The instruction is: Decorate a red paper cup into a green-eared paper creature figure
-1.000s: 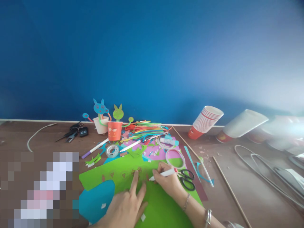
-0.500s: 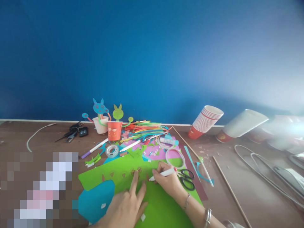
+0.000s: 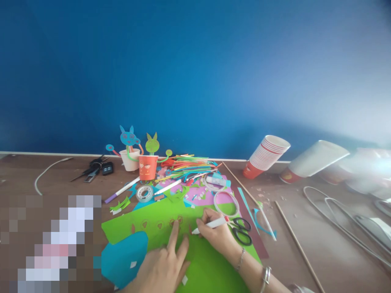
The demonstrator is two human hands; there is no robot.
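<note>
A green sheet of paper (image 3: 220, 264) lies in front of me with small reddish-brown drawings along its upper part. My left hand (image 3: 168, 260) rests flat on it, fingers spread, the index fingertip beside a drawn pair of eyes. In my right hand (image 3: 214, 230) is a white marker (image 3: 215, 222) with a red end, its tip at the paper near a small reddish mark. Black-handled scissors (image 3: 242, 231) lie just right of that hand, under a roll of clear tape (image 3: 226, 203). A blue paper piece (image 3: 124, 258) sits left of my left hand.
Two decorated cups, one orange (image 3: 148, 167) and one white (image 3: 130, 160), carry paper animal heads. Behind the sheet lie colourful pipe cleaners (image 3: 192, 167) and another tape roll (image 3: 144, 193). Stacked paper cups (image 3: 267, 156) lean at right, near a wooden stick (image 3: 299, 246). Keys (image 3: 97, 167) lie left.
Almost nothing differs. The whole view has shifted very slightly, while both hands and the marker keep nearly the same place on the green paper.
</note>
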